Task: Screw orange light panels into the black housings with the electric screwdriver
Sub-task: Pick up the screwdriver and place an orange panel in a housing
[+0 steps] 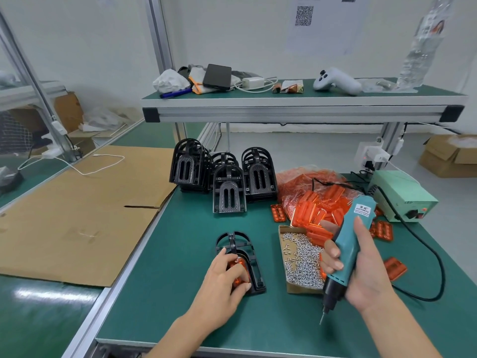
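While the left hand (pixel 227 276) lies over it with fingers gently curved and pressing down, an orange light panel (pixel 238 273) sits inside a black housing (pixel 241 262) that lies flat on the green workbench (pixel 180 293). Only part of the panel shows between the fingers; whether it is fully seated cannot be told.

Just right of that housing stands an open cardboard tray of silver screws (pixel 300 259). Right of the tray and a little nearer than the housing, the right hand (pixel 361 270) grips the teal electric screwdriver (pixel 346 244), fingers wrapped round its body, thumb along the side. The tool is held above the bench, tilted, with its bit (pixel 322 317) pointing down and clear of both the housing and the surface. Its black cable (pixel 423 254) loops away to the right and back to a pale green power box (pixel 402 195), which is far right of the housing and behind it.

Behind the tray, to the housing's back right, lies a clear bag of orange panels (pixel 317 197), with a few loose ones around it, one further right of the screwdriver hand. Straight behind the housing, well apart from it, are stacks of empty black housings (pixel 222 177). To the housing's left a flattened sheet of cardboard (pixel 77 215) covers the neighbouring bench. Above and behind, a raised shelf (pixel 296 99) carries a white controller, a charger and other small items.
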`<action>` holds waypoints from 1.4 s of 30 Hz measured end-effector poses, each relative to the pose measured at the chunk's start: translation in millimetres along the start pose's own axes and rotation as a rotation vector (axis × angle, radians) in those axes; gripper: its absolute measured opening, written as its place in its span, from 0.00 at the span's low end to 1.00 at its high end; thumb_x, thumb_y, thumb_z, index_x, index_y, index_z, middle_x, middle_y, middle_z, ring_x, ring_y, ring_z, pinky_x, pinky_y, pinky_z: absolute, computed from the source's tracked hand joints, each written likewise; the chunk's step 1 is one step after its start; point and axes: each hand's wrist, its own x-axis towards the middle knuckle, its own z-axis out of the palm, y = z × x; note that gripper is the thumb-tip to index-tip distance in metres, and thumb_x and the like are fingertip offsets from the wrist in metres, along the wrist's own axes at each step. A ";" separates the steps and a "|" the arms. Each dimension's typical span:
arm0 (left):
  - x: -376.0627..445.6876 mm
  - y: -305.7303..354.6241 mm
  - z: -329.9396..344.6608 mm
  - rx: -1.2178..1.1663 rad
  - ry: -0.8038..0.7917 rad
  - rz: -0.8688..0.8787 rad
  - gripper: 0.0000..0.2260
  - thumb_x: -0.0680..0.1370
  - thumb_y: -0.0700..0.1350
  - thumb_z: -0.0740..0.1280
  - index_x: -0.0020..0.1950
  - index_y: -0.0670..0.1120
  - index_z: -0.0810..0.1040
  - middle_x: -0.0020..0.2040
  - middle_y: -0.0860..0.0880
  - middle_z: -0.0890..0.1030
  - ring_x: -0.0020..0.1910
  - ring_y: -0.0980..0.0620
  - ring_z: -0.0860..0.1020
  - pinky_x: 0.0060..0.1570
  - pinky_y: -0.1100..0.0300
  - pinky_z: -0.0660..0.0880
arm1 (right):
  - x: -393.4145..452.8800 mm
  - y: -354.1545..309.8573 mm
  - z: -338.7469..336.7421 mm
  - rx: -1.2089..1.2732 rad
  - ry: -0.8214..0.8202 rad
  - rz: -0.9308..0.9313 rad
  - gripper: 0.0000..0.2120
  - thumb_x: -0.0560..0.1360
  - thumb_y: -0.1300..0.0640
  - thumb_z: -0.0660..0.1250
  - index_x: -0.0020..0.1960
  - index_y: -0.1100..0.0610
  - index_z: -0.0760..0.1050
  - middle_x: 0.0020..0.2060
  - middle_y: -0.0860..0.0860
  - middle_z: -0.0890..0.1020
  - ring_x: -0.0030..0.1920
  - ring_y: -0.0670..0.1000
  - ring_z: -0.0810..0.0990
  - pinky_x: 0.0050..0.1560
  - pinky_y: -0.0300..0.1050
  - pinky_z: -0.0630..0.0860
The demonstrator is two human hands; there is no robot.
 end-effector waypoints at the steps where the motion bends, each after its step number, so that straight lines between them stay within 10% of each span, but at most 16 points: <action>1: -1.3 0.5 -0.1 -0.014 0.002 0.003 0.03 0.80 0.51 0.69 0.50 0.55 0.76 0.68 0.59 0.66 0.75 0.71 0.46 0.76 0.66 0.50 | 0.2 1.0 -1.4 0.006 0.001 -0.001 0.29 0.78 0.34 0.65 0.59 0.59 0.84 0.29 0.51 0.68 0.23 0.46 0.64 0.25 0.41 0.67; 19: 5.7 -7.2 -13.0 0.178 -0.091 -0.003 0.12 0.77 0.59 0.69 0.55 0.55 0.75 0.71 0.61 0.71 0.77 0.54 0.58 0.76 0.54 0.60 | 13.1 41.8 -36.9 0.348 0.094 -0.105 0.28 0.81 0.31 0.60 0.55 0.54 0.83 0.29 0.46 0.66 0.26 0.43 0.59 0.27 0.37 0.65; 32: 11.2 -2.5 -24.5 0.367 -0.237 -0.018 0.13 0.82 0.59 0.63 0.66 0.60 0.74 0.77 0.63 0.65 0.81 0.56 0.52 0.80 0.41 0.43 | 17.1 41.3 -38.5 0.355 0.104 -0.068 0.28 0.79 0.31 0.61 0.53 0.55 0.84 0.28 0.46 0.67 0.24 0.42 0.61 0.26 0.37 0.64; 42: 10.8 3.2 -17.7 0.304 0.029 -0.005 0.19 0.74 0.66 0.64 0.62 0.60 0.72 0.53 0.59 0.68 0.54 0.56 0.72 0.60 0.57 0.70 | 16.7 39.6 -37.3 0.361 0.115 -0.066 0.28 0.79 0.31 0.62 0.53 0.55 0.83 0.28 0.47 0.67 0.24 0.43 0.63 0.26 0.37 0.64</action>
